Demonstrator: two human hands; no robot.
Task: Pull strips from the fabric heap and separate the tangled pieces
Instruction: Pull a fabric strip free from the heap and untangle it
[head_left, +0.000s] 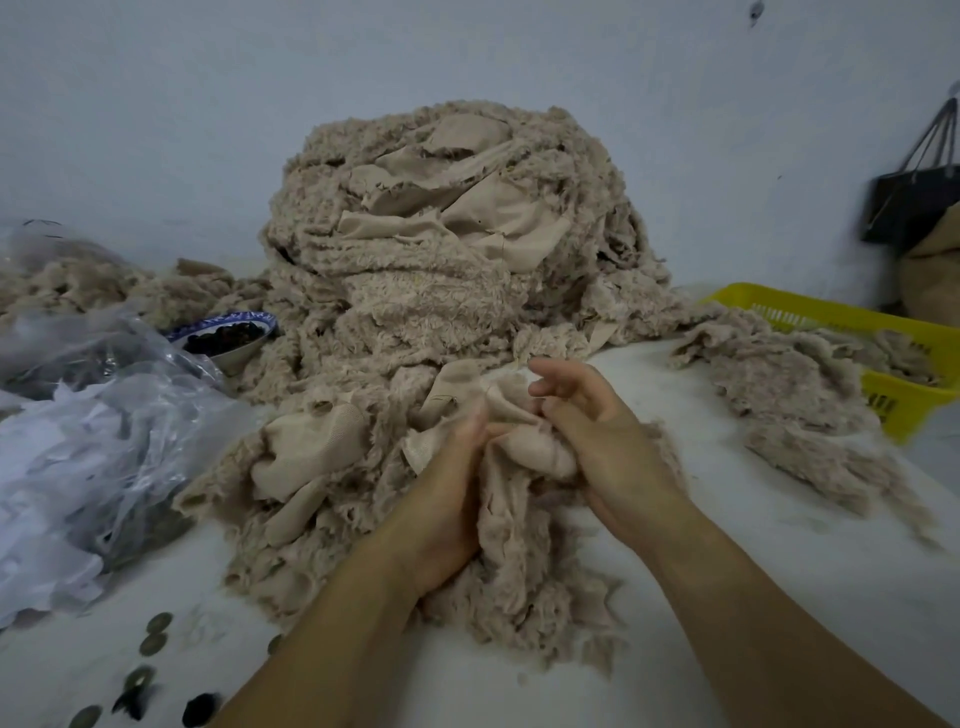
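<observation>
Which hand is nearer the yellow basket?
Right. The right hand, gripping fabric, has the yellow basket off to its right; the left hand lies beside it, further left.

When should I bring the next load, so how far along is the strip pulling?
Done: some fleecy strips lie beside and in the yellow basket. In hand: left hand and right hand grip a tangled piece at the foot of the fabric heap. Left: that tall heap, most of the work.

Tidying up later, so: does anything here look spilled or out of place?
Yes. Small round discs lie scattered on the table at lower left, and fleecy scraps spill over the rim of the yellow basket onto the table.
</observation>
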